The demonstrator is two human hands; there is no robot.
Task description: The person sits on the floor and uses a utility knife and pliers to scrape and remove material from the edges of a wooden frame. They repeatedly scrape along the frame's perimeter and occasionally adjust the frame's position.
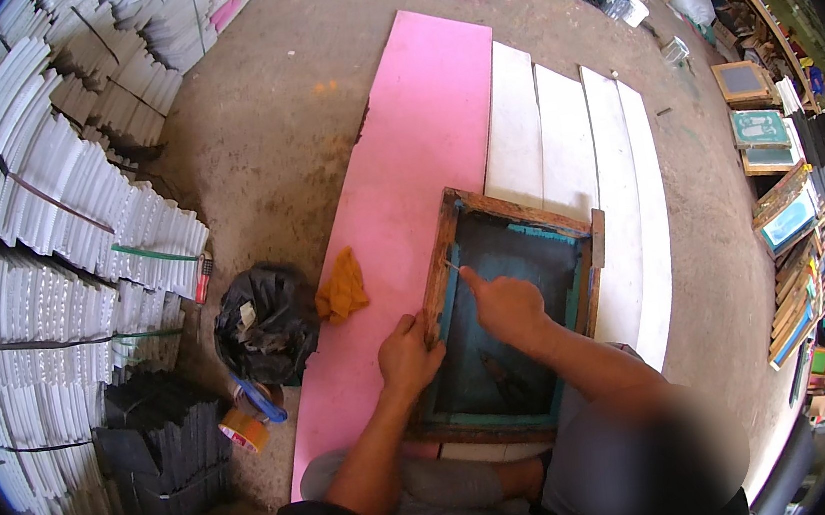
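The wooden screen frame lies flat at the centre of the view, its dark teal mesh facing up, resting partly on a long pink board and partly on white boards that run off toward 12 o'clock; the left hand grips the frame's left rail, fingers wrapped over the wood with the thumb on top; the right hand sits over the mesh, index finger stretched toward 10 o'clock to the inner edge of that rail, the other fingers curled together, seemingly pinching a thin pale sliver there, though it is too small to tell; an orange cloth lies on the pink board at 9 o'clock of the frame, just beside it; a black bag sits on the concrete floor farther toward 9 o'clock; stacks of white sheets fill the left side; more framed screens lean at 3 o'clock.
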